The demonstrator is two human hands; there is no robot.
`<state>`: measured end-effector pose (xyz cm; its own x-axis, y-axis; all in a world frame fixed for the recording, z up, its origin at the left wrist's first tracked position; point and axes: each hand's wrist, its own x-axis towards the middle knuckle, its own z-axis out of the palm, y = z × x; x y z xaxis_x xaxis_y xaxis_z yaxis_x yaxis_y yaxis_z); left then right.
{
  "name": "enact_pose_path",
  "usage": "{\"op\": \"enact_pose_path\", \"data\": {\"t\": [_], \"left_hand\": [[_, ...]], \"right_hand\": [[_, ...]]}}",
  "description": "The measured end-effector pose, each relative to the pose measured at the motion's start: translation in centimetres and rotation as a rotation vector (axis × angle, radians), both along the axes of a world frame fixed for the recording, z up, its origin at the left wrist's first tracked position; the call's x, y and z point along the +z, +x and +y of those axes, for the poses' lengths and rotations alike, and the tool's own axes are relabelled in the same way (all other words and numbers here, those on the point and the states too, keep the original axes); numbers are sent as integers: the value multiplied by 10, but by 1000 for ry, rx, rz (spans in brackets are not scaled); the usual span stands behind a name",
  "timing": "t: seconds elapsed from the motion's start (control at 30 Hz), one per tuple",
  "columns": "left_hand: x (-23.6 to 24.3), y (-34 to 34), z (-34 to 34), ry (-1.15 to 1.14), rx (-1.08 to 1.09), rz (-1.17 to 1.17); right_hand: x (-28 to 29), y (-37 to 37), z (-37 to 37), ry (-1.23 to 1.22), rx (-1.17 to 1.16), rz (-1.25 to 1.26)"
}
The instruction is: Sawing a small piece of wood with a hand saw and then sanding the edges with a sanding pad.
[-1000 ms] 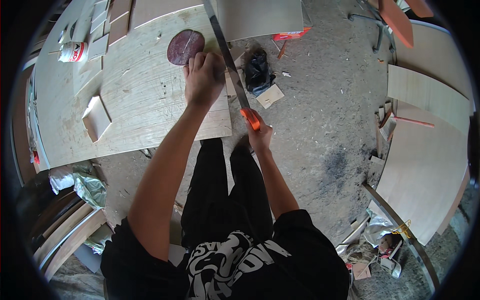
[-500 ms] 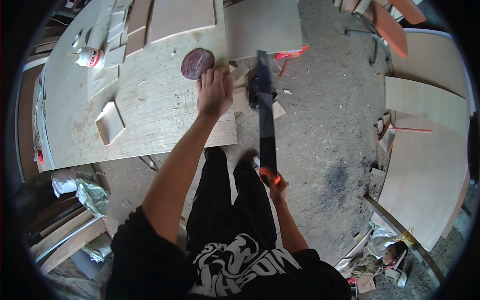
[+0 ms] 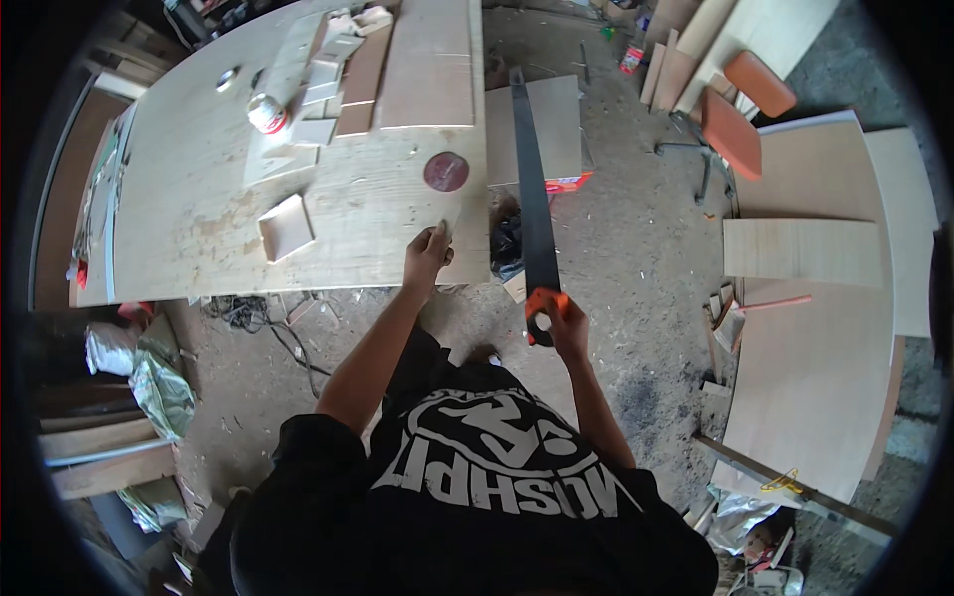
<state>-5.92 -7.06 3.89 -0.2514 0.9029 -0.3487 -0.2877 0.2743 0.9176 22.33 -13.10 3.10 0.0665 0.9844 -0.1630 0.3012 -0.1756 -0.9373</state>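
My right hand [image 3: 566,323] grips the orange-and-black handle of a handsaw [image 3: 538,209]. The long dark blade points away from me, just off the table's right edge. Above the near right corner of the wooden worktable [image 3: 368,233] is my left hand [image 3: 427,256], its fingers curled together. A small pale sliver seems to show at its fingertips, too faint to name. Beyond that hand, a round dark-red disc [image 3: 446,172] lies flat on the table. Farther left sits a small shallow open wooden box [image 3: 286,228].
Boards [image 3: 427,70] and a white bottle [image 3: 266,114] with a red-marked label are at the table's far side. Right of the table, a pale panel [image 3: 561,129] and a black plastic bag [image 3: 506,243] are low down. An orange chair [image 3: 733,134] and large panels [image 3: 795,387] stand farther right.
My left hand has drawn back toward me, away from the disc. The saw has risen slightly and moved nearer the table's edge in view. My view has shifted as well.
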Motion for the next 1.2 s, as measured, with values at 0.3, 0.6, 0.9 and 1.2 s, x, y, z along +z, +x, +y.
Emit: {"op": "enact_pose_path", "data": {"t": [0.3, 0.6, 0.9, 1.2], "left_hand": [[88, -97, -39, 160, 27, 143], [88, -188, -4, 160, -28, 99], [54, -206, 29, 48, -172, 206], [15, -151, 7, 12, -244, 201]], "right_hand": [[22, -185, 81, -395, 159, 592], [-31, -302, 87, 513, 460, -201], [-9, -247, 187, 108, -19, -666], [-38, -234, 221, -62, -91, -588]]}}
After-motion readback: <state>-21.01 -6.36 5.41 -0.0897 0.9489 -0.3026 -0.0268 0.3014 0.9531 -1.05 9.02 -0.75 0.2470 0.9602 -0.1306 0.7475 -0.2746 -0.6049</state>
